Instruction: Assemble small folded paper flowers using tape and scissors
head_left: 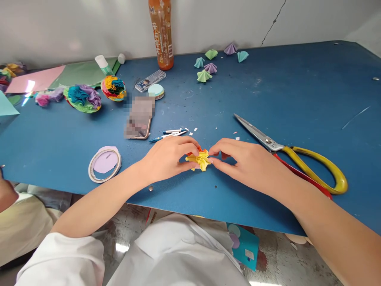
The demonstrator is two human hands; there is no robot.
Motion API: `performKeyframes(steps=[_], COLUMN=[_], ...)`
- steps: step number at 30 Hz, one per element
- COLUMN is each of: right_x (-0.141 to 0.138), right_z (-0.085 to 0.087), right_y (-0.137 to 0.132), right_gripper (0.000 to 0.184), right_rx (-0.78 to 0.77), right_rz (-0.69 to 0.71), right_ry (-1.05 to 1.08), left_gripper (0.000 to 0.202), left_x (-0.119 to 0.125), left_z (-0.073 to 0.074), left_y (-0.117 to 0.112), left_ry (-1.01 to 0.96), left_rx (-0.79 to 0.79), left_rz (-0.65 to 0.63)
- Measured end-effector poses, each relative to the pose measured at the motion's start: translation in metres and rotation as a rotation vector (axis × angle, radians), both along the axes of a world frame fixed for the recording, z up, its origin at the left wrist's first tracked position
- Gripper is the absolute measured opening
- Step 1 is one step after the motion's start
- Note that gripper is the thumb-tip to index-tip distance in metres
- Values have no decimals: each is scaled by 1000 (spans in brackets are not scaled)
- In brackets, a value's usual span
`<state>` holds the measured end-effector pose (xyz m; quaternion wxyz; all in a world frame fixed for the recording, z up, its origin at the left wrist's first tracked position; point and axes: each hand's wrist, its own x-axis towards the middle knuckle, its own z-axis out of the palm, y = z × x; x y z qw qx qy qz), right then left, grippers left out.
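Observation:
Both my hands meet over the blue table (297,99) near its front edge. Between them lies a small crumpled paper flower (200,159), yellow with an orange layer behind. My left hand (169,157) pinches its left side with fingers curled. My right hand (244,161) pinches its right side with thumb and fingertips. Large scissors (294,153) with yellow and red handles lie just right of my right hand.
A tape roll (104,163) lies at front left, a phone (139,118) and pens (168,134) behind my hands. Colourful paper balls (83,98), a glue stick (103,64), paper sheets, a bottle (161,33) and small folded paper cones (210,66) are at the back. Another person's clothing shows at far left.

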<state>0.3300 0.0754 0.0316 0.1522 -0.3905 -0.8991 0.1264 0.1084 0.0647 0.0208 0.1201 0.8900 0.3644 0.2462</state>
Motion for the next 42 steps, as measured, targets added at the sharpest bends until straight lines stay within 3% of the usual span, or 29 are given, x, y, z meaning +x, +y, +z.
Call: performKeyframes(steps=[5, 12, 17, 23, 28, 31, 36, 42], right_x=[-1, 1, 5, 3, 2, 4, 8, 6], right_z=[-1, -6, -12, -4, 5, 2, -8, 2], right_y=[0, 2, 2, -1, -1, 2, 4, 1], right_gripper=[15, 25, 30, 30, 24, 24, 26, 27], right_rx=[48, 79, 118, 141, 56, 21, 9, -51], right_rz=[2, 181, 224, 279, 122, 39, 58, 42], right_ry=[11, 51, 56, 63, 90, 52, 23, -23], left_gripper=[15, 15, 16, 19, 23, 22, 21, 22], left_x=[0, -1, -1, -1, -2, -2, -3, -3], left_z=[1, 0, 0, -1, 0, 0, 1, 2], left_y=[-1, 0, 0, 0, 0, 1, 1, -1], left_ry=[20, 16, 16, 17, 31, 35, 11, -14], left_rx=[-27, -54, -54, -57, -85, -87, -104, -173], left_rz=[4, 11, 14, 16, 13, 15, 5, 3])
